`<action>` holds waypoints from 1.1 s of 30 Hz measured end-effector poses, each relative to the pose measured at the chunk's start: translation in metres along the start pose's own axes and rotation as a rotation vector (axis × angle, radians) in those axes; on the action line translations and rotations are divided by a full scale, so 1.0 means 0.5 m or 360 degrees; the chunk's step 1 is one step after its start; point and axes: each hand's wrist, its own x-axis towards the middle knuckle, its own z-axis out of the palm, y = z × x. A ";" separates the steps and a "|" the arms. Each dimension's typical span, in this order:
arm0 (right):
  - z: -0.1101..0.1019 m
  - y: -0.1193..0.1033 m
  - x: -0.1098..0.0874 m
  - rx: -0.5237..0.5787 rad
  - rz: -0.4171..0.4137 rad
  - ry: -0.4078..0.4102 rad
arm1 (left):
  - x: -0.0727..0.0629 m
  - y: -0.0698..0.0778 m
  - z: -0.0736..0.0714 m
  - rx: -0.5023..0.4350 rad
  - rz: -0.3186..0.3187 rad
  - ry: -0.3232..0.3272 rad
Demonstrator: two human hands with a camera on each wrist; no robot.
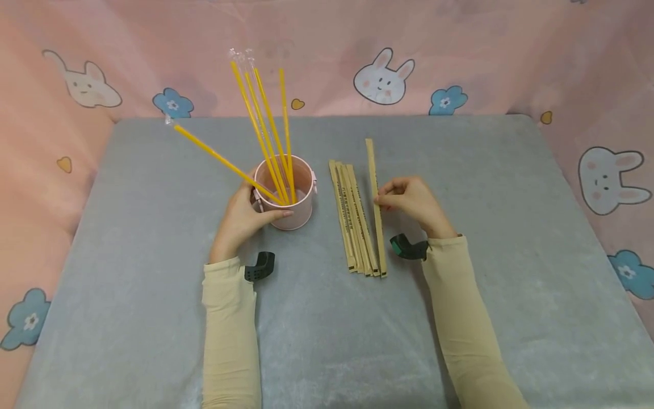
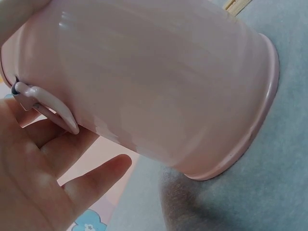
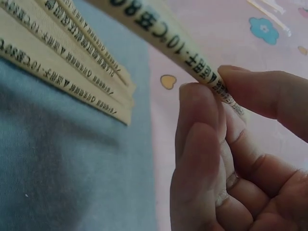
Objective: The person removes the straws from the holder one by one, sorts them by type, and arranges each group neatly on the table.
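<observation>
My left hand holds a small pink metal bucket by its left side, the thumb lying along the front near the rim. Several yellow straws in clear wrappers lean in the bucket, one of them sloping far out to the left. In the left wrist view the bucket's smooth wall and its handle hinge show close up. Between thumb and fingertips, my right hand pinches a straw in a printed brown paper wrapper. Right beside it lies a row of similar paper-wrapped straws.
A grey cloth-covered table lies under everything. Pink curtains printed with rabbits and blue flowers stand behind and at both sides. Each wrist wears a black camera mount.
</observation>
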 end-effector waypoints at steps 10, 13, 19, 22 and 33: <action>0.005 0.022 0.024 0.0037 0.0044 -0.0053 | -0.005 0.001 0.001 0.0029 -0.0018 0.0015; 0.007 0.029 0.026 0.0029 0.0073 -0.0059 | -0.005 0.000 0.002 0.0031 -0.0022 0.0013; 0.011 0.038 0.035 0.0008 0.0101 -0.0065 | -0.004 -0.001 0.002 0.0027 -0.0010 0.0018; 0.016 0.042 0.043 0.0003 0.0117 -0.0079 | -0.004 -0.002 0.000 0.0021 0.0001 0.0022; 0.026 0.052 0.056 0.0002 0.0110 -0.0121 | -0.002 -0.001 -0.003 0.0039 -0.0012 0.0025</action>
